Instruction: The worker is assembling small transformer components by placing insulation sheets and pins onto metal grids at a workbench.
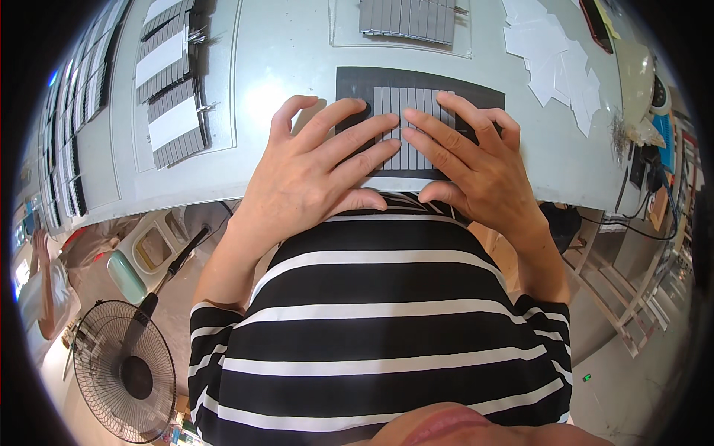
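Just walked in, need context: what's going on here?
A person in a striped top has the left hand and right hand spread over side-by-side grey strips on a dark mat, fingers nearly meeting mid-row. Similar strips with white sheets lie left; white pieces lie right.

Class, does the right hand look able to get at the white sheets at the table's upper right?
Probably yes: the right hand appears only to rest on the grey strips, and nothing seems to stand between it and the white sheets.
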### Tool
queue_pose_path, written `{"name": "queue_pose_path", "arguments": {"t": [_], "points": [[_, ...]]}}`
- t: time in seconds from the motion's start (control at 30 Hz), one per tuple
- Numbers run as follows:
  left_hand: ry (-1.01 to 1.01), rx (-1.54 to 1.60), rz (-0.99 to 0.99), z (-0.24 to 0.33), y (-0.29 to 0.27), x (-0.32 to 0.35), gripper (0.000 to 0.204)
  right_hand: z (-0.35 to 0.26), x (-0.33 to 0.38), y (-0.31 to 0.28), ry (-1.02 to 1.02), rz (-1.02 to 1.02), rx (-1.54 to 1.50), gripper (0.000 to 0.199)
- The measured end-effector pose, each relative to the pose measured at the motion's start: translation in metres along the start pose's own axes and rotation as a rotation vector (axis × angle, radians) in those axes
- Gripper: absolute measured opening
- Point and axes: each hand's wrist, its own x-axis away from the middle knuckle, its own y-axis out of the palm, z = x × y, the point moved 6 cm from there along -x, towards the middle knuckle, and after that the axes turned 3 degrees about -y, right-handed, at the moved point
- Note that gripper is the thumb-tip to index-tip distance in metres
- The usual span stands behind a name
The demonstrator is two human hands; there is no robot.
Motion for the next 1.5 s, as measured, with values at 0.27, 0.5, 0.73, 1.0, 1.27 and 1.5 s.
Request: {"name": "queue_pose_path", "arguments": {"t": [0.27, 0.5, 0.73, 1.0, 1.27, 1.5], "points": [[0.001, 0.002, -0.001, 0.0, 0.0, 0.0, 0.056, 0.001, 0.0, 0.0, -0.014, 0.014, 0.0, 0.062], [0.009, 0.005, 0.01, 0.0, 0.0, 0.001, 0.058, 0.005, 0.012, -0.004, 0.026, 0.069, -0.056, 0.059], [0.043, 0.046, 0.019, 0.004, 0.001, -0.007, 0.055, 0.001, 0.017, -0.002, 0.0, 0.044, -0.136, 0.06], [0.036, 0.048, 0.015, 0.004, 0.001, -0.008, 0.055, 0.0, 0.019, 0.002, -0.025, 0.024, -0.108, 0.064], [0.045, 0.057, 0.009, 0.004, 0.002, -0.008, 0.055, -0.001, 0.019, 0.001, -0.017, 0.044, -0.129, 0.061], [0.048, 0.041, -0.007, 0.003, 0.0, -0.007, 0.055, 0.019, 0.035, -0.014, 0.044, 0.075, -0.087, 0.065]]}}
